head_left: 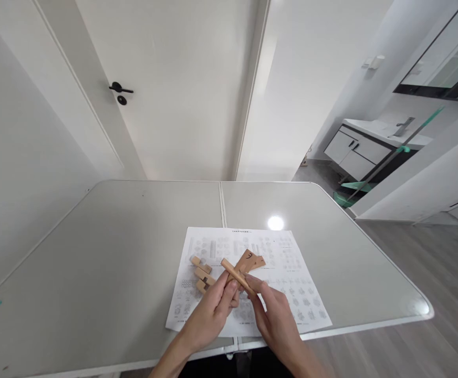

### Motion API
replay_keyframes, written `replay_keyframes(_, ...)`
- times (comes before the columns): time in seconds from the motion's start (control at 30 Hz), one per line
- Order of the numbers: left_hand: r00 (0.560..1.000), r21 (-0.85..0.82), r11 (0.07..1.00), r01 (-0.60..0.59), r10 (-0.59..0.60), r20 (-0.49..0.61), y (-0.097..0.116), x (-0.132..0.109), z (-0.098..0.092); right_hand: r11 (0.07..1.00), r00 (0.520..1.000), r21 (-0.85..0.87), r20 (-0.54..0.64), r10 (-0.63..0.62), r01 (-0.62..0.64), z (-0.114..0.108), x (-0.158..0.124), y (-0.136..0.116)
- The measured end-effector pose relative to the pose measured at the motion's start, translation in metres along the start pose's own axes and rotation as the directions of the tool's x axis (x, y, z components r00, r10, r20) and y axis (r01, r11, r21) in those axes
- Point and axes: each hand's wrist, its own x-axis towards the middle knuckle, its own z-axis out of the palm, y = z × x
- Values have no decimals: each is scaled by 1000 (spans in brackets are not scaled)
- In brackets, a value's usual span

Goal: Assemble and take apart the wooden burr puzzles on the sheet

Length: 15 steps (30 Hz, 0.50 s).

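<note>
Both my hands are over a printed sheet near the table's front edge. My left hand (217,304) is closed around the lower end of a flat wooden piece (248,257) with a black mark on its face. A round-looking wooden stick (232,269) slants across that piece, its lower end between the closed fingers of my right hand (270,304). Another flat wooden piece (259,262) shows partly behind the marked one. Left of my hands, notched wooden blocks (204,275) lie on the sheet. My fingers hide where the stick and marked piece cross underneath.
The white sheet (303,294) carries rows of small printed diagrams. It lies across the seam of a grey folding table (106,273) with a pale rim. A closed door (181,89) stands behind the table; a sink cabinet (357,152) and a green-handled broom (404,148) are at the right.
</note>
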Motion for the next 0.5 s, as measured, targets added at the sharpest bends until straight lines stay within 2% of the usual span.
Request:
replay_keyframes(0.23,1000,-1,1000,15,-15,-14,4,-2,-3,999,998,40,56,-1,-1,-5,6,-4)
replay_keyframes(0.5,999,-3,1000,10,-10,-42,7,0,8,996,996,-60,-72,61,-65,0,-1,1)
